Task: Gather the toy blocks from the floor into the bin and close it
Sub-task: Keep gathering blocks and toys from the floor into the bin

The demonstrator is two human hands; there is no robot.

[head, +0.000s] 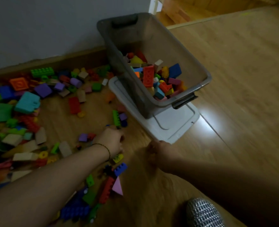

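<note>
A grey see-through bin (pixel 206 76) stands by the wall, partly filled with coloured blocks (pixel 158 82). It sits on its white lid (pixel 173 125), which lies flat on the floor. Many loose blocks (pixel 27 102) cover the floor to the left. My left hand (pixel 112 140), back up and fingers curled, closes on the near end of a green studded brick (pixel 116 117). My right hand (pixel 159 151) is curled at the lid's near corner; blur and shadow hide whether it holds anything.
A white wall with a wooden skirting board (pixel 53 61) runs behind the blocks and the bin. Wood floor (pixel 242 79) stretches to the right. A grey knitted thing (pixel 204 213) lies at the bottom edge. A wooden step (pixel 176 13) rises behind the bin.
</note>
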